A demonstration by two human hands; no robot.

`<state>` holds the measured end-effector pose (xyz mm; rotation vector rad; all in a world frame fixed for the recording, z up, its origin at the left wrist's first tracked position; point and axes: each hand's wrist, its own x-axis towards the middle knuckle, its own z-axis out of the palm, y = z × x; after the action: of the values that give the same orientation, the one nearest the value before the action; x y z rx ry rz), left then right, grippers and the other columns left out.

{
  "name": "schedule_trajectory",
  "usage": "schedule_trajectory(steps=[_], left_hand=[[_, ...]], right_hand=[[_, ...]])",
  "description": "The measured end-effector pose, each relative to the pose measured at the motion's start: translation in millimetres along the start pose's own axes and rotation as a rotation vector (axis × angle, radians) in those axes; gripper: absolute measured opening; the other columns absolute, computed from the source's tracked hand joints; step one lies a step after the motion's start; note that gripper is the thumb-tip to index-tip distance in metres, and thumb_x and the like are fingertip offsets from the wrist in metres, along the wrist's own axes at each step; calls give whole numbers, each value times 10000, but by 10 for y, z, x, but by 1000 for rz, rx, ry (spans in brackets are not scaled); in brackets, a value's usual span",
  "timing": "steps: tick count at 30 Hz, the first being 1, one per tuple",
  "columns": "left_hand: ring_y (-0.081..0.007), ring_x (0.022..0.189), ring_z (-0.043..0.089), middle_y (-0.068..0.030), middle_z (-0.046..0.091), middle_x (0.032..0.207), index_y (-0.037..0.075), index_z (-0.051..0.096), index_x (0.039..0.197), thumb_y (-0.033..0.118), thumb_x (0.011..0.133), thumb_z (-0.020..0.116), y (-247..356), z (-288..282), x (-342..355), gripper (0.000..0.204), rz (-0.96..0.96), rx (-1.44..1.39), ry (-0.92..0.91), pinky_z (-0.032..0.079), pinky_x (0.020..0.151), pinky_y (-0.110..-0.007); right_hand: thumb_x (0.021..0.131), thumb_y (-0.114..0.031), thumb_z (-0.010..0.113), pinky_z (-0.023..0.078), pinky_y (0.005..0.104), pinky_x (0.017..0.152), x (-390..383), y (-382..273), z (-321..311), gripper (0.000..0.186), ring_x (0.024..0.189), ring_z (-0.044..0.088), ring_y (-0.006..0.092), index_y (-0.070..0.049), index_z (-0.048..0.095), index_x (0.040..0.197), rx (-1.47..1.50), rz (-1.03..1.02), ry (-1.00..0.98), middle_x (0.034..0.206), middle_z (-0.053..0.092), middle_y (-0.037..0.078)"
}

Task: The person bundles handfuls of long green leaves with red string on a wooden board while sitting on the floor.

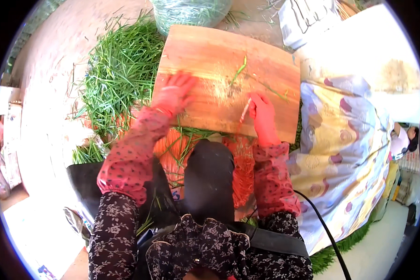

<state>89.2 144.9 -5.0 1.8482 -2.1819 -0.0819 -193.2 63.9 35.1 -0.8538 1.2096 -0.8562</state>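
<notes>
My left hand [176, 91], in a red glove with a spotted pink sleeve, rests over the left side of a wooden board [226, 51], fingers spread and slightly blurred. My right hand [261, 114], also red-gloved, is at the board's lower right, fingers closed on a thin pale item [245, 110] that I cannot identify clearly. A short green stalk [239, 70] and a thinner strand lie on the board to the upper right. A heap of long green leaves [119, 70] is beside the board on the left.
A plastic bag of greens [189, 11] stands beyond the board. Orange netting [240, 172] lies below it, around my dark-clad knee. A patterned cloth [340, 140] spreads at the right, with a black cable nearby. Another person [399, 140] is at the far right edge.
</notes>
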Motion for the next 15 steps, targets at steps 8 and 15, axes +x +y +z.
schedule_trajectory(steps=[8,15], left_hand=[[-336,1104,557,-160,583,1208,46,515,1272,355,832,620,-1435,-783,-837,547,-587,-149,-128,445,939,-383],[-119,936,582,-62,644,1058,70,525,1284,258,887,605,-1324,-1169,-3865,447,-1147,-549,-29,483,828,-288]], right_hand=[[824,-167,604,370,243,446,1255,-185,346,161,493,489,100,-17,648,864,-394,-46,27,625,563,14],[859,-180,507,447,291,525,854,-28,779,314,569,539,160,-18,560,1123,-1100,-389,-145,657,564,52]])
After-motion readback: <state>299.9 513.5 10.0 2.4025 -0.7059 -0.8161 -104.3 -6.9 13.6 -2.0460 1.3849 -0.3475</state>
